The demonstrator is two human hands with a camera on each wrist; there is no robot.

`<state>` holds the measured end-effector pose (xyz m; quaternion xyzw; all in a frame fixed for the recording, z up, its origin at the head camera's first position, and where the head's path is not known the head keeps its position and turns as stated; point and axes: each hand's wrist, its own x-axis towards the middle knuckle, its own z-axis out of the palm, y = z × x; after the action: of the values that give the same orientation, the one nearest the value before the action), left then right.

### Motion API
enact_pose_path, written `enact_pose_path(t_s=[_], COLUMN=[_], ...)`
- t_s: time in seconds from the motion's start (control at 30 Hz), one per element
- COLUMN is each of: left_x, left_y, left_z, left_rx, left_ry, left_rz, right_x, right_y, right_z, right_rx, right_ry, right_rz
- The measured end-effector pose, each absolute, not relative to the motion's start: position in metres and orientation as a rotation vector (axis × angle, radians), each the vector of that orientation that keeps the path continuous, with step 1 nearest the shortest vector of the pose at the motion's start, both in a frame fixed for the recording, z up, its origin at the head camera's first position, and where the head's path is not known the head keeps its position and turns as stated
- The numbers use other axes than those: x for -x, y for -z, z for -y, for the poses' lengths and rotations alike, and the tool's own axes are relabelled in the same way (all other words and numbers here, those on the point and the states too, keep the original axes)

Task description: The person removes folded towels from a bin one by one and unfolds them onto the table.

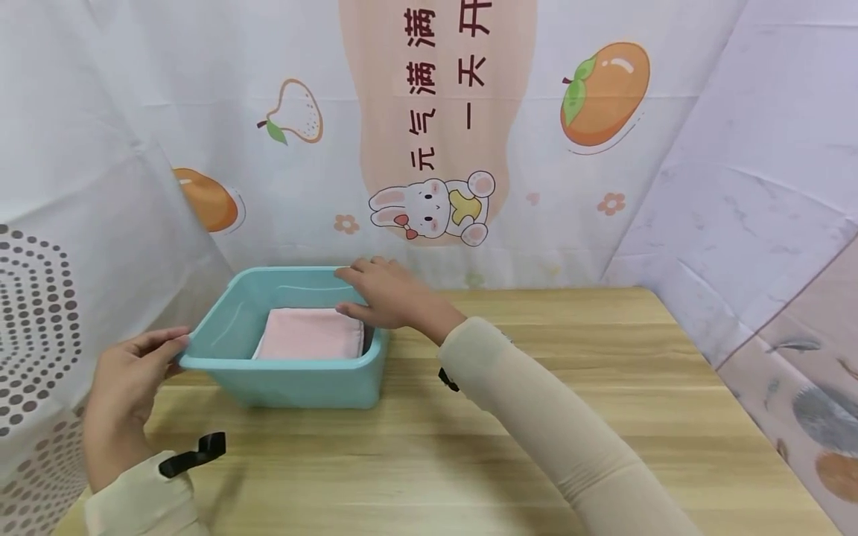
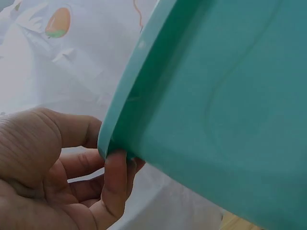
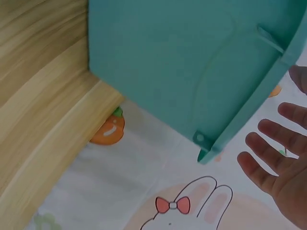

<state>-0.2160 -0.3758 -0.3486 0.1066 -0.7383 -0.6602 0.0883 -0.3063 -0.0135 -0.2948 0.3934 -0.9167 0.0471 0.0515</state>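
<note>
A light teal plastic bin [image 1: 302,385] stands on the left part of the wooden table. Inside it lies a folded pale pink cloth [image 1: 311,333]. At the bin's near left corner, my left hand [image 1: 127,387] pinches the rim; the left wrist view shows the thumb and fingers around that corner. My right hand [image 1: 385,294] hovers over the right rim, its palm toward the bin and its fingers spread. From the right wrist, the fingers [image 3: 268,151] appear straight and just apart from the rim [image 3: 261,103], with nothing held.
The wooden table [image 1: 536,417] extends to the right and toward me. Behind it hangs a white curtain [image 1: 281,201] with fruit and a rabbit printed on it. More fabric hangs close on the left and right. Each wrist wears a black strap [image 1: 194,455].
</note>
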Motion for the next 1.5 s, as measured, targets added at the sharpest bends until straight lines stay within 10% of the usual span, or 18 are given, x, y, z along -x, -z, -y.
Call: enact_pose_path(t_s=[1.5], left_x=[0.218], left_y=[0.351], left_z=[0.381], left_rx=[-0.292], left_ry=[1.885], left_rz=[2.240], right_x=[0.370], right_y=[0.309], right_z=[0.065], right_rx=[-1.081], right_ry=[-0.659], right_rz=[3.391])
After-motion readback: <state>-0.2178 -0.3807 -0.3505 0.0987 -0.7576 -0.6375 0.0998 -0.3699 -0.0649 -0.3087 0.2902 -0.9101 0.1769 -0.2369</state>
